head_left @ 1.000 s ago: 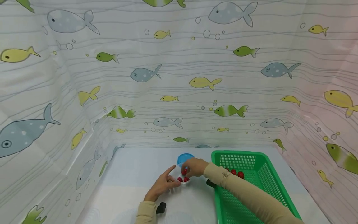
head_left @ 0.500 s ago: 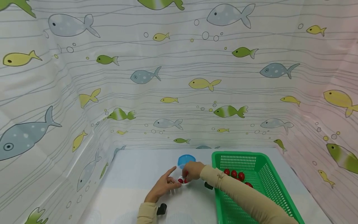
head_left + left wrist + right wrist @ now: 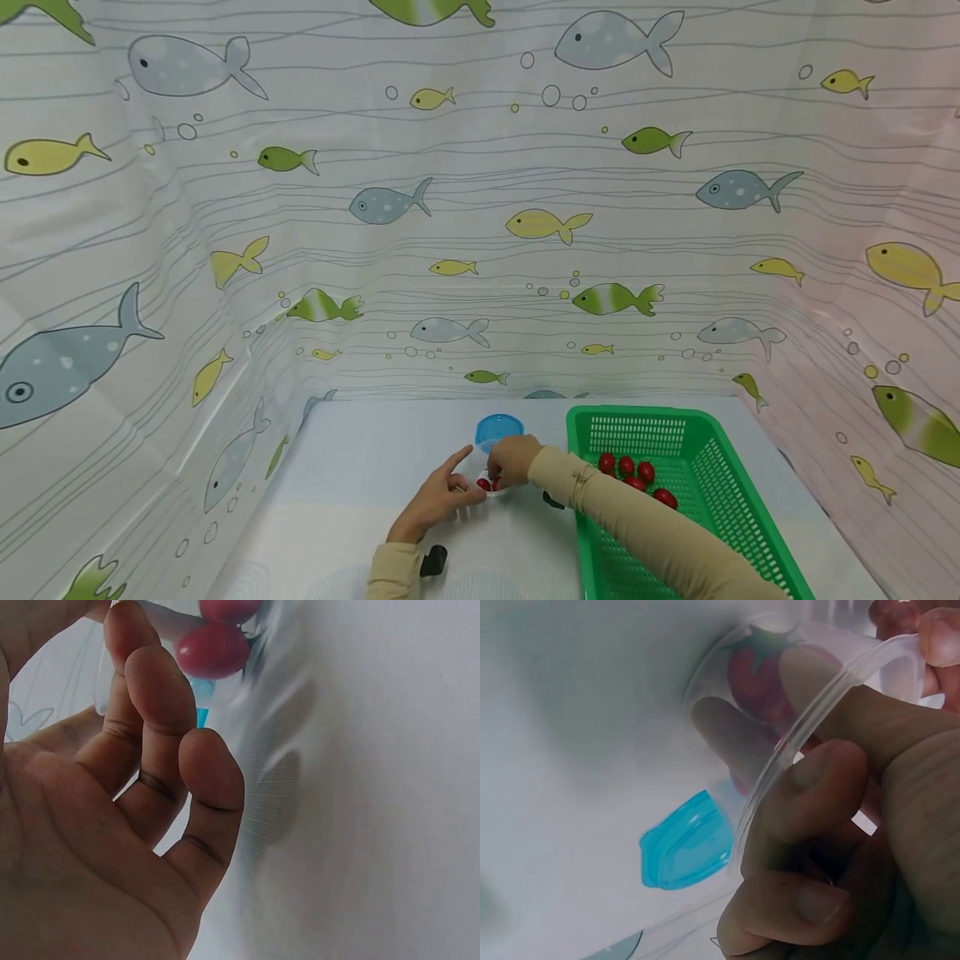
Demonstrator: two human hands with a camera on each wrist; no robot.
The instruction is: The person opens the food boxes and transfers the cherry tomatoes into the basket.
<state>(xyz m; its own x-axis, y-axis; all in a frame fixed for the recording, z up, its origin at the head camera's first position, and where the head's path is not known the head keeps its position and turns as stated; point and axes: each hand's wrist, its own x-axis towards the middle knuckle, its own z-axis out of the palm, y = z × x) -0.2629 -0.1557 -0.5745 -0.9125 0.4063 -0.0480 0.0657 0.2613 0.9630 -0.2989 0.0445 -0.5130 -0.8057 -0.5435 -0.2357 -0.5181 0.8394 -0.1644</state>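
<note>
A clear plastic cup [image 3: 810, 724] with cherry tomatoes [image 3: 213, 651] in it stands near the middle of the white table. My left hand [image 3: 433, 502] holds the cup at its rim, thumb on the near side and index finger stretched along the left; its other fingers [image 3: 211, 776] bend beside the wall. From the right, my right hand [image 3: 516, 460] reaches into the cup. Through the clear wall, its thumb and a finger pinch a red tomato [image 3: 751, 684] with a green stem end. The remaining right fingers are curled outside the rim.
Just behind the cup lies a blue lid [image 3: 498, 427]. A green slotted basket [image 3: 583, 525] stands to the right, under my right forearm, with several red tomatoes [image 3: 626, 466] inside. Fish-patterned sheeting [image 3: 450, 330] walls the table at the back and sides.
My right hand has lowered into the cup with the tomato it held above it. More tomatoes in the basket show past the forearm. The left hand keeps its place.
</note>
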